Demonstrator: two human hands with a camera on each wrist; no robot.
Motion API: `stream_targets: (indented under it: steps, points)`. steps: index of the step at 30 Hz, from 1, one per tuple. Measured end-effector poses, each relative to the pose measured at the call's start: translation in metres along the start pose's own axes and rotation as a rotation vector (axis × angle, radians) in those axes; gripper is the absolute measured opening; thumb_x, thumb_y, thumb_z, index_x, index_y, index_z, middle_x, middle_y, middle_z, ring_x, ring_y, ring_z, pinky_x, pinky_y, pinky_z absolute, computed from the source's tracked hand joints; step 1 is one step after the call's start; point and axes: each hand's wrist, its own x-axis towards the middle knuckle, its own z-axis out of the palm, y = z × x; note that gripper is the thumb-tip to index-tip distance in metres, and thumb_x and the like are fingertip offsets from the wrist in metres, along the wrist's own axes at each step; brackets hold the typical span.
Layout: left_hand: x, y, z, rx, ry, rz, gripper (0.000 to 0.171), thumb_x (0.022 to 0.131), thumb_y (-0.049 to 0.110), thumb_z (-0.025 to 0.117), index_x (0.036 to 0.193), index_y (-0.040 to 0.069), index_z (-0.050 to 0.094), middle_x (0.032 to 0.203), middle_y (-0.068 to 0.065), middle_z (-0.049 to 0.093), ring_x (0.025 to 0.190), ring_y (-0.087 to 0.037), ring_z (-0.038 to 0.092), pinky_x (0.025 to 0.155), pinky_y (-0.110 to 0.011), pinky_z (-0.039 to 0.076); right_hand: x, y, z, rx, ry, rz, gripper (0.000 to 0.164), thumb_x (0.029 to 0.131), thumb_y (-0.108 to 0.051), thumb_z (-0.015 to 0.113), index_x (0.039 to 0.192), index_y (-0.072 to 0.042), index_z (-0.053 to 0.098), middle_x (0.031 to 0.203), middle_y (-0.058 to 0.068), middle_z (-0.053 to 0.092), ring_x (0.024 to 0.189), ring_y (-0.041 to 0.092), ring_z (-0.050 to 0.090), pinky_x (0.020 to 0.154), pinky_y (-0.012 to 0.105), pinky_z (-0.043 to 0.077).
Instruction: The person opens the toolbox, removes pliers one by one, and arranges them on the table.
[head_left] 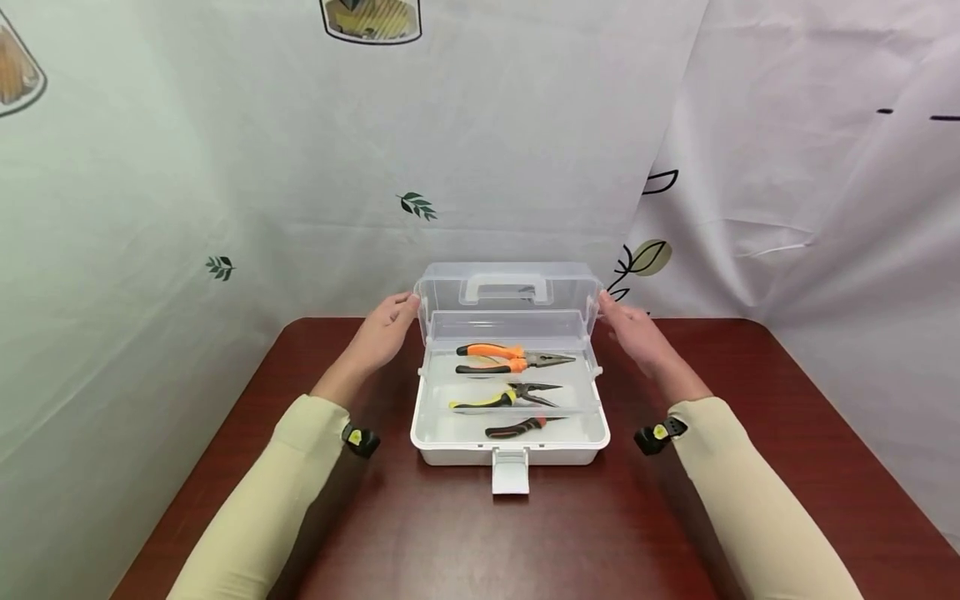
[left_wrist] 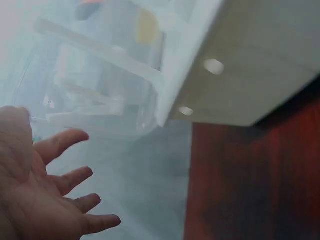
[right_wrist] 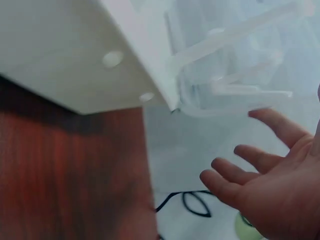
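Observation:
A white toolbox (head_left: 457,457) stands on the table with its clear lid (head_left: 442,292) raised at the back. Inside lie orange-and-black long-nose pliers (head_left: 517,360), yellow-and-black pliers (head_left: 495,401) with parted jaws, and dark red-and-black pliers (head_left: 517,428), partly behind the clear tray edge. At the lid's left side is my left hand (head_left: 382,332), fingertips at its edge; in the left wrist view its fingers (left_wrist: 75,180) are spread. My right hand (head_left: 636,333) mirrors it at the lid's right side, its fingers (right_wrist: 255,157) extended and parted. Neither hand grips anything; actual contact is hard to tell.
The front latch (head_left: 511,477) hangs down over the dark red table (head_left: 517,550). A white handle (head_left: 471,289) shows on the raised lid. Behind the table hangs a pale patterned cloth (head_left: 510,150), close to the lid.

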Motion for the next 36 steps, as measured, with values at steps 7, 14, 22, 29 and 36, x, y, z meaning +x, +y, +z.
stream_targets:
  steps: [7,14,22,29,36]
  points:
    - [0.001,-0.026,0.01,0.07,-0.042,0.042,0.049,0.11,0.031,0.05,0.153,0.007,0.051,0.169,-0.019,0.019,0.155,-0.046,0.005,0.12,-0.067,0.011,0.005,0.03,0.006,-0.032,-0.012,-0.027,0.056,0.111,-0.036,0.048,0.159,-0.008,0.041,0.161,0.017,0.039,0.149,0.035,0.032,0.119,0.058,0.024]
    - [0.005,-0.038,0.017,0.168,-0.035,0.061,0.053,0.107,0.035,0.057,0.154,0.011,0.05,0.171,-0.017,0.01,0.154,-0.046,-0.005,0.118,-0.069,0.0,0.011,0.042,0.007,-0.121,-0.019,-0.133,0.054,0.108,-0.022,0.057,0.159,-0.011,0.041,0.162,0.016,0.037,0.148,0.036,0.033,0.116,0.06,0.029]
    - [0.014,-0.048,0.027,0.23,-0.056,0.052,0.049,0.108,0.03,0.054,0.154,0.012,0.05,0.171,-0.019,0.009,0.154,-0.046,-0.005,0.115,-0.074,0.0,0.022,0.054,0.007,-0.302,-0.055,-0.153,0.051,0.109,-0.02,0.052,0.156,-0.003,0.042,0.165,0.029,0.019,0.154,0.047,0.01,0.119,0.067,0.014]
    - [0.016,-0.051,0.033,0.25,-0.101,0.003,0.05,0.107,0.037,0.056,0.15,0.011,0.055,0.173,-0.012,-0.001,0.154,-0.042,-0.015,0.115,-0.073,-0.005,0.024,0.063,0.014,-0.371,-0.088,-0.136,0.046,0.111,-0.022,0.047,0.151,0.001,0.049,0.164,0.033,0.016,0.153,0.05,0.008,0.118,0.068,0.015]
    - [0.015,-0.057,0.04,0.245,-0.168,-0.045,0.049,0.107,0.035,0.049,0.144,0.007,0.061,0.173,-0.013,-0.001,0.153,-0.044,-0.016,0.114,-0.074,-0.007,0.02,0.066,0.018,-0.437,-0.105,-0.009,0.051,0.111,-0.028,0.045,0.151,0.002,0.048,0.165,0.034,0.009,0.152,0.053,0.006,0.118,0.069,0.014]
